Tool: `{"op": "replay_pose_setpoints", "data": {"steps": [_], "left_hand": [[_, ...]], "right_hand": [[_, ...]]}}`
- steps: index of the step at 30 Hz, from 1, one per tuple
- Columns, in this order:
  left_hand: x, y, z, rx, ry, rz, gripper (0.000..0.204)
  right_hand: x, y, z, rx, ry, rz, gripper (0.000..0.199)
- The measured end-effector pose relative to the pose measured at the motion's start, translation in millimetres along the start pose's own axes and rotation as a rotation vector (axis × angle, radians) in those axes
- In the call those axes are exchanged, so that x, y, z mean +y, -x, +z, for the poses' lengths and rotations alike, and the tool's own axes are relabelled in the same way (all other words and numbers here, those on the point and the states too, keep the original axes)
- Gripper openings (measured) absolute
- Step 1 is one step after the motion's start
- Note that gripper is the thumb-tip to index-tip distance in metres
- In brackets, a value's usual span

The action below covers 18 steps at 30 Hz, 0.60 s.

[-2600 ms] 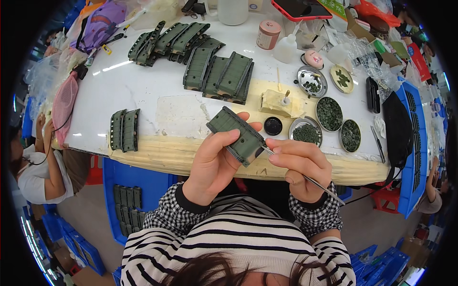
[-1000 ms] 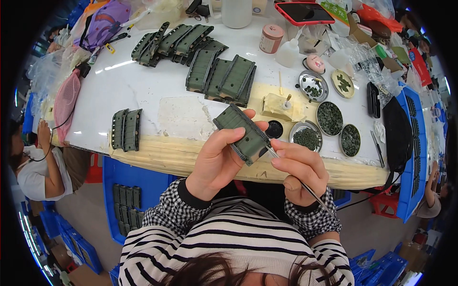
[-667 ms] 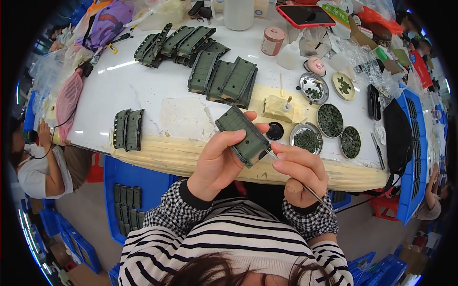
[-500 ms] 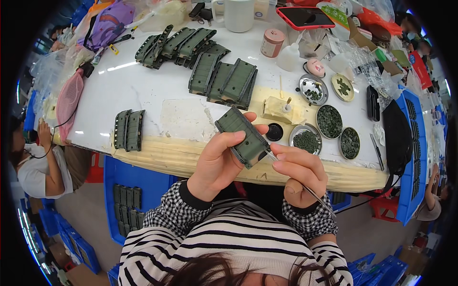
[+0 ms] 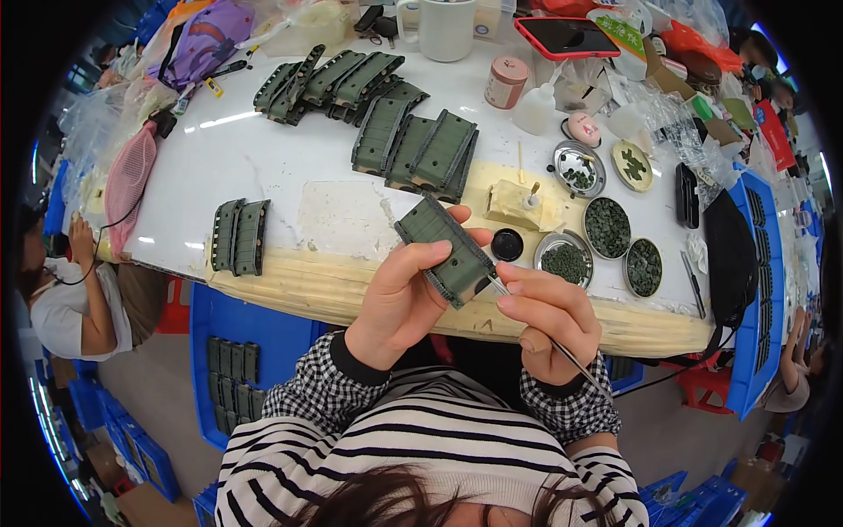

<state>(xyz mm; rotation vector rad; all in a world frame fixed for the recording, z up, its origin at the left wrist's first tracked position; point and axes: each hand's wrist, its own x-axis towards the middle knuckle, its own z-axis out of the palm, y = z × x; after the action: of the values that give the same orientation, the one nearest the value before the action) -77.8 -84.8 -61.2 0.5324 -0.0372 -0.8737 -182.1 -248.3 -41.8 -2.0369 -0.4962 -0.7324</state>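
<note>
My left hand (image 5: 406,299) grips a dark green plastic model part (image 5: 446,248), a ribbed block held tilted above the table's front edge. Thumb and fingers wrap its lower half. My right hand (image 5: 546,318) pinches a thin metal tool (image 5: 562,347), like tweezers or a fine brush handle. Its tip touches the block's right edge. Small round dishes of green bits (image 5: 606,227) lie just beyond my right hand.
A white table (image 5: 263,167) carries stacks of green parts (image 5: 421,149), another pair (image 5: 241,235) at the left, a mug (image 5: 443,26), a red phone (image 5: 566,35), a black lid (image 5: 507,244), a yellow block (image 5: 514,204). A blue crate (image 5: 233,360) sits below. A person (image 5: 70,290) sits left.
The green part has risen slightly and turned in my left hand. My right hand moved its tool tip up against the part's edge. The table looks the same.
</note>
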Motion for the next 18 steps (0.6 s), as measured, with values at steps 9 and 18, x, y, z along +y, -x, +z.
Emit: {"op": "replay_pose_setpoints", "data": {"steps": [9, 18], "left_hand": [[-0.7, 2.9, -0.4, -0.004, 0.053, -0.034, 0.041], [6.5, 1.9, 3.5, -0.12, 0.203, -0.073, 0.048]], "right_hand": [[3.5, 3.1, 3.5, 0.039, 0.001, -0.027, 0.027], [3.9, 2.5, 11.6, 0.274, -0.179, 0.067, 0.039]]}}
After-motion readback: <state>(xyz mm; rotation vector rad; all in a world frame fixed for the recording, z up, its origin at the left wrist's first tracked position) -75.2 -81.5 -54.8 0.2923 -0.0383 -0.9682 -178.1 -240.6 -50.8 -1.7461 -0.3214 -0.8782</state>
